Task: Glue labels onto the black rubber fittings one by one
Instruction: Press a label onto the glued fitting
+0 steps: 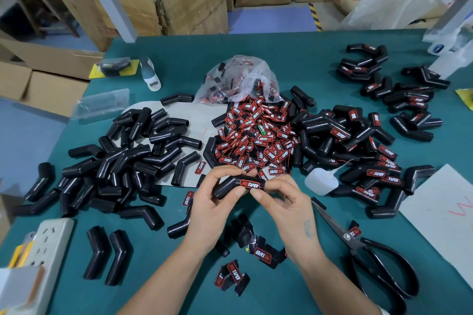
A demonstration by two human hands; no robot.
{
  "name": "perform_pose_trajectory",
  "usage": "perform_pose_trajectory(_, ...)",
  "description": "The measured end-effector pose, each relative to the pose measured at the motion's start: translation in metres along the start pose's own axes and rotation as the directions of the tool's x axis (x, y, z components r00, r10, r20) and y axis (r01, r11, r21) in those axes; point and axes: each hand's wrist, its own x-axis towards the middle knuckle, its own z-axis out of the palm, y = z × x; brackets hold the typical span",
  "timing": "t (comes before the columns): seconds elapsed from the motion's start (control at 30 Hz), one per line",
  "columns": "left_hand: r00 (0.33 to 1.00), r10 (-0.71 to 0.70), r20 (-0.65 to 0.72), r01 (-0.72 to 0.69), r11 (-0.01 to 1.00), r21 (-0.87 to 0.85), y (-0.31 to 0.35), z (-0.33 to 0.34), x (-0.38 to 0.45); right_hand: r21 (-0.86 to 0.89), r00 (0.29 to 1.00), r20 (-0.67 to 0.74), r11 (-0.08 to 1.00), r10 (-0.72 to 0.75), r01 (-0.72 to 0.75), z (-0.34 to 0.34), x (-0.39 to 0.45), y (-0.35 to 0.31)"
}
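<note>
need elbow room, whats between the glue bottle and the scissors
In the head view, only bare green mat lies between the glue bottle and the scissors.

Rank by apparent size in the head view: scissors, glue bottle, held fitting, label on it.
1. scissors, though they lie nearest the camera, which inflates them
2. and 3. unsure: held fitting and glue bottle look about alike
4. label

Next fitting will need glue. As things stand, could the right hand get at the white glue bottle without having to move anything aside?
Probably yes. The glue bottle lies on the mat just beyond the right hand, with nothing between them. But that hand is pinching the labelled fitting together with the left hand, so it must let go first.
</note>
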Motion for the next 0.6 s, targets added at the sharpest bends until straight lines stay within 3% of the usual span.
perform_pose_trajectory(0.37,1.000,-0.009,-0.009,0.010,0.997,0.070,-0.0036,-0.0037,-0.0009,0.022,1.000,0.007,1.000,0.010,-0.010,-0.0014,-0.0001,0.0007)
perform_pose_trajectory(0.6,1.000,-0.023,-0.010,0.023,1.000,0.017,0.0024,-0.0006,-0.0022,0.038,1.000,0.013,0.999,0.021,-0.022,-0.0012,-0.0005,-0.0003)
